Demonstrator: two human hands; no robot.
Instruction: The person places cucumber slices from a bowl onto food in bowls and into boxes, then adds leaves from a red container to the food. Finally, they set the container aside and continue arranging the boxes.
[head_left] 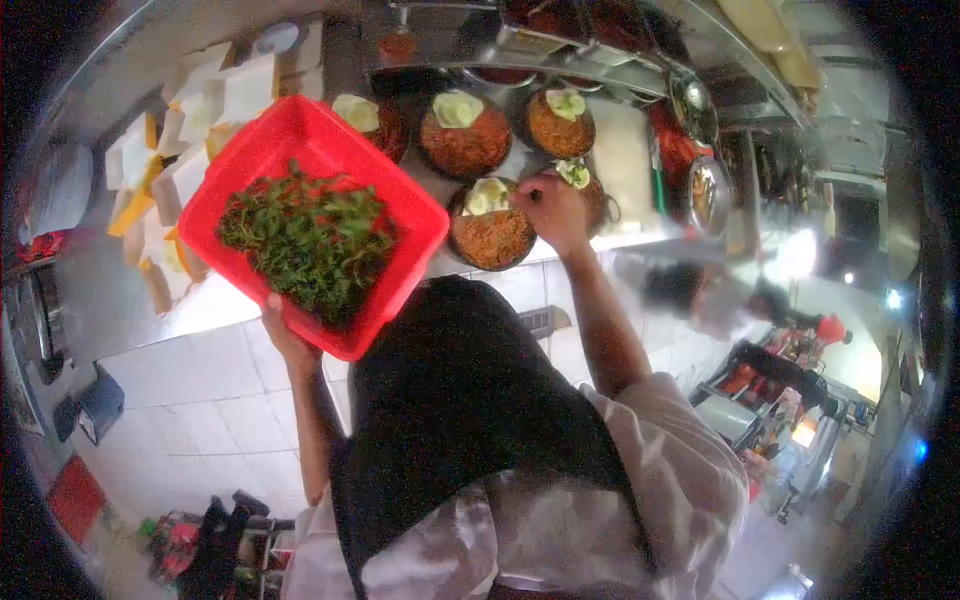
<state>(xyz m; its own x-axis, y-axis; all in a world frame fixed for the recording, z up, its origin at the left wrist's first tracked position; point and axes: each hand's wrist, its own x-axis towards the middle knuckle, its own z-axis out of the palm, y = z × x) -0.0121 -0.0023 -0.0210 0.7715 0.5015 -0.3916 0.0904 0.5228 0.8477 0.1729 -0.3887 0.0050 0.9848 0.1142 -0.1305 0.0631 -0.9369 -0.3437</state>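
Note:
My left hand (pixel 288 335) grips the near edge of a red plastic tub (pixel 415 215), tilted toward me. Inside lies a heap of leafy green herbs (pixel 310 235). Above the counter, my right hand (pixel 558 208) has its fingers pinched together; what is between them, if anything, I cannot make out. It is closest to a dark round bowl of reddish-brown food (pixel 492 240) topped with pale green slices (pixel 488 196). Another garnished bowl (pixel 592 195) is partly hidden behind this hand. Similar bowls stand farther back, including one with red-brown food (pixel 465 145) and one at right (pixel 560 132).
Several open white and orange boxes (pixel 200 110) stand at the left of the counter. A steel shelf (pixel 590 55) runs above the bowls. Right of them is a pale board (pixel 622 165). At far right, a blurred person (pixel 715 300) is near a cluttered work surface.

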